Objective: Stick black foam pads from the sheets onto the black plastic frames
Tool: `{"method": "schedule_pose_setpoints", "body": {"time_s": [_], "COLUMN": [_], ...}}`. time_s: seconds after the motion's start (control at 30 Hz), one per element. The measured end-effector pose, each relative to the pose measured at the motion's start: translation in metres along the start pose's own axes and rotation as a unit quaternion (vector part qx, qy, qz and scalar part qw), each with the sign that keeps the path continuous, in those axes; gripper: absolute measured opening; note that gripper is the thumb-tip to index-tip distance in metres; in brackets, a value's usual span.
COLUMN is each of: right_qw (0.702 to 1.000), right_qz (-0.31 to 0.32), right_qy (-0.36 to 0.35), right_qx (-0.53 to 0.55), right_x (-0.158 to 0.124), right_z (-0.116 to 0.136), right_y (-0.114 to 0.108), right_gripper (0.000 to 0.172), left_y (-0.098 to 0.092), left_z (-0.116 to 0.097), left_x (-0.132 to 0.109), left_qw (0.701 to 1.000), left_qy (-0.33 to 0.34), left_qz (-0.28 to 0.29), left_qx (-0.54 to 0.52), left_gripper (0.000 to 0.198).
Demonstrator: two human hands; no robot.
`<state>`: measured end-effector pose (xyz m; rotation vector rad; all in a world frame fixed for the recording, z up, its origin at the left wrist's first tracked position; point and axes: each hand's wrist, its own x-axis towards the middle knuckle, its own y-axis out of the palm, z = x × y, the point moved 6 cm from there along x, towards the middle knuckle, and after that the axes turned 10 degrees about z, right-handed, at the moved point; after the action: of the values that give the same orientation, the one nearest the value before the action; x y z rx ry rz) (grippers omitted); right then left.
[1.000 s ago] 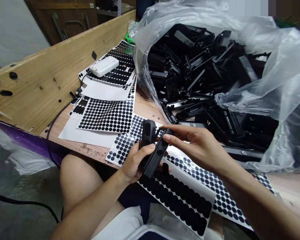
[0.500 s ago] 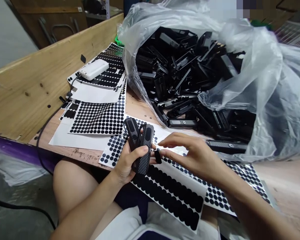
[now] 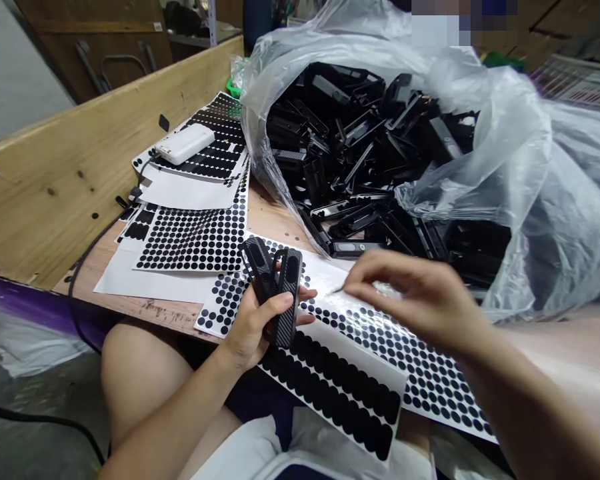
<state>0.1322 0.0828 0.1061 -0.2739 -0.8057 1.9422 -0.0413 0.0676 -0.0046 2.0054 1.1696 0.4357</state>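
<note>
My left hand point(image 3: 250, 330) is closed around two black plastic pieces with a carbon-fibre pattern, a front one point(image 3: 287, 300) and a back one point(image 3: 258, 259), its thumb pressed on the front one. To the right, my right hand point(image 3: 420, 293) pinches a small thin black sticker point(image 3: 337, 291) between thumb and forefinger, seen nearly edge-on. Below the hands, a sheet of large black stickers point(image 3: 340, 380) juts over the table edge above my lap. Under the right hand lies a sheet of small black dots point(image 3: 435, 383).
A big clear plastic bag point(image 3: 525, 147) full of black plastic pieces point(image 3: 350, 127) stands open at the back right. More dot sheets point(image 3: 195, 233) and a white power bank point(image 3: 186, 143) with a cable lie left. A wooden board point(image 3: 80, 167) edges the table point(image 3: 177, 313).
My right hand has moved right, away from the left hand's fingers, taking the black sticker with it. The left hand keeps its hold on the two pieces.
</note>
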Motion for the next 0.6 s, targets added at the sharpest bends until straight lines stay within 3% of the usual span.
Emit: {"method": "schedule_pose_setpoints", "body": {"time_s": [0.07,0.1,0.17,0.27,0.33,0.43,0.53,0.6], "right_qw": [0.993,0.991,0.989,0.962,0.951,0.954,0.964,0.968], "right_qz": [-0.108,-0.12,-0.062,0.015,0.014,-0.04,-0.084,-0.072], "right_qy": [0.046,0.059,0.054,0.008,-0.014,-0.018,0.005,0.032], "right_qx": [0.008,-0.016,-0.123,-0.272,-0.308,-0.296,-0.252,-0.239], "right_x": [-0.002,-0.002,0.002,0.004,0.003,0.002,0.003,0.005], "right_z": [-0.031,-0.048,-0.076,-0.104,-0.107,-0.095,-0.086,-0.09], "right_y": [-0.03,-0.037,-0.038,-0.022,-0.014,-0.014,-0.017,-0.012], "right_gripper": [0.014,0.023,0.051,0.064,0.062,0.058,0.06,0.067], "left_y": [0.001,0.001,0.0,-0.001,-0.001,-0.001,-0.001,-0.001], "left_z": [-0.001,-0.001,-0.001,0.0,0.001,0.0,0.0,0.0], "left_x": [0.001,0.001,0.002,0.003,0.004,0.004,0.005,0.005], "left_qw": [1.0,1.0,1.0,1.0,1.0,1.0,1.0,1.0], "left_qy": [0.006,0.008,0.012,0.013,0.016,0.023,0.021,0.022], "left_qz": [0.01,0.013,0.015,0.022,0.023,0.009,-0.004,-0.007], "left_qx": [-0.001,-0.001,-0.002,-0.001,0.002,0.001,-0.007,-0.01], "left_gripper": [0.038,0.038,0.038,0.04,0.041,0.045,0.049,0.047]}}
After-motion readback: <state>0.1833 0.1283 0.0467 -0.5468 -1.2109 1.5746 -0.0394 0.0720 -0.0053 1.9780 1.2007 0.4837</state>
